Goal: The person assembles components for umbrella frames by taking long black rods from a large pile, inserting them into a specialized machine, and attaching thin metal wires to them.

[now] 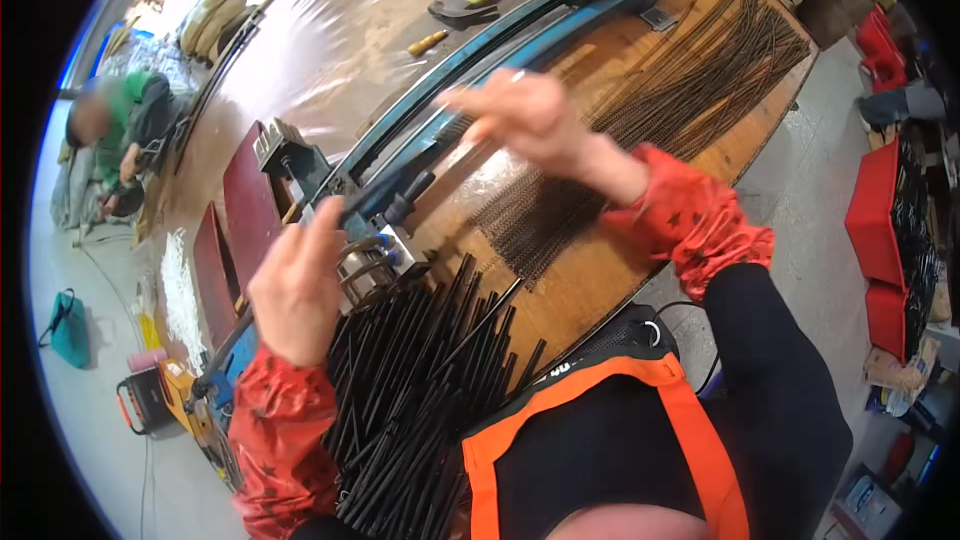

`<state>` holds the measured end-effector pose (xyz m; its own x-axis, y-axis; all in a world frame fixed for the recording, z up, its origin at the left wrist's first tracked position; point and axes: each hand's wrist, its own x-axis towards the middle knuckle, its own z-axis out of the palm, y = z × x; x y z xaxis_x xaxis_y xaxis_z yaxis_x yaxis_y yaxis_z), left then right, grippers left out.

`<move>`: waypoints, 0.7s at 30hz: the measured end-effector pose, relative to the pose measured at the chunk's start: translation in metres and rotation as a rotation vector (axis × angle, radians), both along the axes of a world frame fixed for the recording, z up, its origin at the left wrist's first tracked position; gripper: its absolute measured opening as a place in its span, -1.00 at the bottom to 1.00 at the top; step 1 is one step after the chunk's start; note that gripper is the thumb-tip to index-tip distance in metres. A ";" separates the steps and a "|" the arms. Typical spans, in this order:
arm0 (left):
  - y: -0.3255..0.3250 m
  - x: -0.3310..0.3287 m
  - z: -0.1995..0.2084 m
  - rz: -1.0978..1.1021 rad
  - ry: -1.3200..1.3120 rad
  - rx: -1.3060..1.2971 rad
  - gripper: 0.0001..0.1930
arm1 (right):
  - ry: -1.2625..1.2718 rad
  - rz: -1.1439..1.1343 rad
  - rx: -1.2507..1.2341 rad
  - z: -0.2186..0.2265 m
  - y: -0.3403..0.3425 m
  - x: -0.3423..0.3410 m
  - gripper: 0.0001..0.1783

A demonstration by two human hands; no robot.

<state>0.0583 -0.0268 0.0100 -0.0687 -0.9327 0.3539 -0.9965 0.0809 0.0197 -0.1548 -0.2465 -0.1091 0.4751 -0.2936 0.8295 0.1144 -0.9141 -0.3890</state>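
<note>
My left hand [296, 292] is raised at the left side of the bench fixture, fingers drawn together around something I cannot make out. My right hand [525, 112] hangs over the long blue metal rail [600, 18]. Motion smears its fingers, and a blurred, narrow brownish strip [455, 178] shows just below its thumb. Between the hands sits a metal clamp block [402, 252] with blue fittings. Close to my body lies a heap of black rods or tubes [415, 380]. Many thin, dark twisted wires [640, 125] spread over the wooden table to the right.
Pliers [465, 5] and a wooden-handled tool [428, 43] lie behind the rail. Dark red boards [250, 185] stand left of the fixture. Red bins [880, 210] line the right side. Another person [115, 135] in green is at the far left.
</note>
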 end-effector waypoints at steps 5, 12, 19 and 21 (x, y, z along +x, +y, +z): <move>0.040 0.072 0.022 0.265 0.046 -0.183 -0.70 | 0.335 -0.208 0.196 -0.038 -0.041 -0.033 -0.77; 0.066 0.082 0.046 0.330 0.180 -0.330 -0.70 | 0.306 0.289 0.486 0.054 0.015 0.106 -0.73; 0.131 0.110 0.023 0.441 0.107 -0.258 -0.73 | 0.232 0.594 0.348 0.052 0.051 0.193 -0.82; 0.145 0.112 0.015 0.512 0.128 -0.216 -0.73 | 0.187 0.655 0.430 0.050 0.054 0.196 -0.82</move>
